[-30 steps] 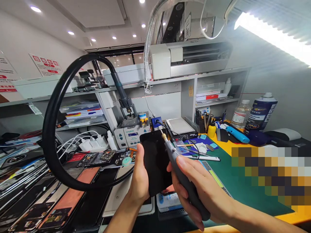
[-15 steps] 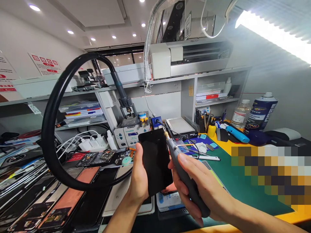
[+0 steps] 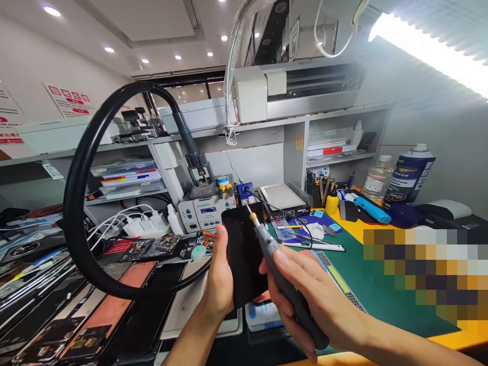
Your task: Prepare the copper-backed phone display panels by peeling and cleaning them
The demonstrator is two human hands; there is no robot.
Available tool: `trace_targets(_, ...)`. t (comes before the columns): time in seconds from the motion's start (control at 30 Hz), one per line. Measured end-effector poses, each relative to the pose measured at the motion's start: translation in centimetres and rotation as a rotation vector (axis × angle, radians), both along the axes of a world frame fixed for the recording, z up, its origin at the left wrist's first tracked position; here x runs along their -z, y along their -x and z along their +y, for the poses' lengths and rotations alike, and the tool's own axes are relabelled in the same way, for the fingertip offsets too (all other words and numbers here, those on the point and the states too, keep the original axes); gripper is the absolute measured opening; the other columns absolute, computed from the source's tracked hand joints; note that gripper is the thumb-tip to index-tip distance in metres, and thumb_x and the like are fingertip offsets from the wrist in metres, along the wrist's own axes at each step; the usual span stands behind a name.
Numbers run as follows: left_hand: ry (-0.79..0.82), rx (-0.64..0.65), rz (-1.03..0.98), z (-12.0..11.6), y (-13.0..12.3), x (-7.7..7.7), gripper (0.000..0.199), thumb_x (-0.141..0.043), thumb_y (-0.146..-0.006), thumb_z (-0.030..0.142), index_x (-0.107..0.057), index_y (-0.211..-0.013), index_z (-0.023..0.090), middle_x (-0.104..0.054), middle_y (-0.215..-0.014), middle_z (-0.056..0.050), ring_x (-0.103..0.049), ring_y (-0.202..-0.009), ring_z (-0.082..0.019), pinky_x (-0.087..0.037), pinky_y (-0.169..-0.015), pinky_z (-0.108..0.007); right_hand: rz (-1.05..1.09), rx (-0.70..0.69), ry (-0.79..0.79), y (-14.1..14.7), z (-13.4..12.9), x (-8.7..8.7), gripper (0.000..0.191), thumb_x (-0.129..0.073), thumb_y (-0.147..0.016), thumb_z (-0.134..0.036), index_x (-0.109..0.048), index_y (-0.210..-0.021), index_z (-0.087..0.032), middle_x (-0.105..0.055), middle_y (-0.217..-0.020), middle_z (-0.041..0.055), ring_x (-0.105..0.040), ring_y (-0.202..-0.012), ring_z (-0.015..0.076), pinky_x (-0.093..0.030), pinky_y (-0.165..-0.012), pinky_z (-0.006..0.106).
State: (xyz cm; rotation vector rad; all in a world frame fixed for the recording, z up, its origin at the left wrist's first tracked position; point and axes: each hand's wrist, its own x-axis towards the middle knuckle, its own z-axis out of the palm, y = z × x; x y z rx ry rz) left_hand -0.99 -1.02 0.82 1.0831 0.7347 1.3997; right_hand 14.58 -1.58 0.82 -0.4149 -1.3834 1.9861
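Observation:
My left hand [image 3: 220,277] holds a black phone [image 3: 244,259] upright by its left side, thumb along the edge. Wrapped round a grey pen-shaped tool [image 3: 284,284] is my right hand [image 3: 308,290]. The tool has a brass collar and a thin metal tip, which lies in front of the top part of the phone; whether the tip touches it I cannot tell. The fingers of my left hand behind the phone are hidden.
A thick black hose [image 3: 82,147] loops at the left above several dismantled phones. Behind stand a soldering station [image 3: 208,211] and a flat heating plate [image 3: 284,198]. A spray can [image 3: 409,175] and a clear bottle [image 3: 377,178] are at the right.
The tool in my right hand has moved left, its tip now over the upper part of the phone. The phone has shifted slightly to the right.

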Motion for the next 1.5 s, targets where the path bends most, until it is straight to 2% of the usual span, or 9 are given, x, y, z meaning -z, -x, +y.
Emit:
trace_targets(0.2,-0.014,-0.058,-0.027,0.1,0.1,0.1,0.071,-0.044,-0.088,0.075,-0.072,-0.115,0.016,-0.076,-0.093,-0.012,-0.072,-0.094,-0.034,-0.059,-0.075,-0.042,-0.031,0.124,-0.064,-0.2,0.0,0.3,0.044,-0.045,-0.101,-0.062,-0.052,-0.101,-0.019,-0.054,-0.062,-0.0074,-0.046,-0.030,0.0039,-0.033,-0.030,0.011)
trace_targets(0.3,-0.116,-0.255,0.195,0.3,0.4,0.7,0.068,-0.030,-0.097,0.069,-0.069,-0.118,0.017,-0.074,-0.101,-0.012,-0.069,-0.099,-0.030,-0.056,-0.081,-0.040,-0.026,0.267,-0.102,-0.3,0.5,0.2,0.045,-0.053,-0.096,-0.065,-0.048,-0.094,-0.020,-0.051,-0.059,-0.0085,-0.042,-0.030,0.0046,-0.034,-0.029,0.014)
trace_targets(0.43,-0.394,-0.555,0.630,0.6,0.7,1.6,0.042,-0.056,-0.096,0.050,-0.061,-0.128,0.022,-0.064,-0.118,-0.009,-0.060,-0.111,-0.026,-0.046,-0.099,-0.039,-0.114,0.467,-0.202,-0.4,1.2,-0.3,0.046,-0.073,-0.085,-0.059,-0.049,-0.096,-0.021,-0.048,-0.047,-0.0111,-0.040,-0.031,0.0061,-0.036,-0.032,0.015)
trace_targets(0.57,-0.730,-0.858,1.020,0.8,0.4,2.2,0.061,-0.073,-0.084,0.043,-0.054,-0.134,0.014,-0.058,-0.119,-0.015,-0.056,-0.112,-0.029,-0.046,-0.099,-0.045,-0.167,0.633,-0.239,-0.4,1.7,-0.5,0.049,-0.082,-0.078,-0.052,-0.051,-0.098,-0.021,-0.058,-0.051,-0.0078,-0.047,-0.035,0.0088,-0.039,-0.033,0.017)
trace_targets(0.77,-0.898,-1.008,1.181,1.2,0.3,2.4,0.070,-0.082,-0.076,0.043,-0.054,-0.131,0.011,-0.060,-0.112,-0.018,-0.059,-0.101,-0.030,-0.051,-0.092,-0.047,-0.126,0.695,-0.288,-0.5,3.3,0.4,0.040,-0.080,-0.082,-0.046,-0.052,-0.096,-0.021,-0.056,-0.050,-0.0077,-0.047,-0.038,0.0090,-0.037,-0.037,0.017)
trace_targets(0.97,-0.573,-0.773,1.033,0.3,0.6,1.1,0.059,-0.069,-0.084,0.052,-0.059,-0.129,0.015,-0.069,-0.107,-0.014,-0.065,-0.097,-0.031,-0.049,-0.088,-0.043,-0.078,0.756,-0.251,-1.5,4.9,-0.5,0.044,-0.082,-0.077,-0.047,-0.051,-0.095,-0.022,-0.053,-0.049,-0.0091,-0.043,-0.035,0.0095,-0.036,-0.030,0.018)
trace_targets(1.2,-0.031,-0.007,0.192,-0.3,0.6,-0.7,0.046,-0.052,-0.097,0.052,-0.073,-0.114,0.016,-0.078,-0.102,-0.009,-0.071,-0.095,-0.027,-0.053,-0.081,-0.035,-0.026,0.660,-0.196,-2.3,5.3,-1.1,0.048,-0.085,-0.072,-0.045,-0.053,-0.098,-0.022,-0.053,-0.052,-0.0084,-0.043,-0.037,0.0095,-0.041,-0.030,0.020)
trace_targets(1.37,0.036,0.104,0.181,-1.0,0.1,-1.1,0.044,-0.072,-0.086,0.041,-0.070,-0.123,0.019,-0.079,-0.095,-0.007,-0.074,-0.090,-0.028,-0.057,-0.073,-0.034,-0.008,0.583,-0.206,-1.6,4.7,-0.5,0.046,-0.084,-0.074,-0.045,-0.053,-0.098,-0.021,-0.059,-0.054,-0.0072,-0.051,-0.038,0.0111,-0.046,-0.035,0.021)
trace_targets(1.5,0.163,0.334,0.075,-1.2,0.5,-1.1,0.058,-0.056,-0.089,0.063,-0.072,-0.118,0.016,-0.076,-0.080,-0.011,-0.074,-0.078,-0.030,-0.058,-0.071,-0.041,0.016,0.546,-0.223,-1.7,4.4,-0.7,0.042,-0.081,-0.078,-0.042,-0.052,-0.100,-0.021,-0.065,-0.063,-0.0047,-0.058,-0.043,0.0126,-0.045,-0.036,0.019)
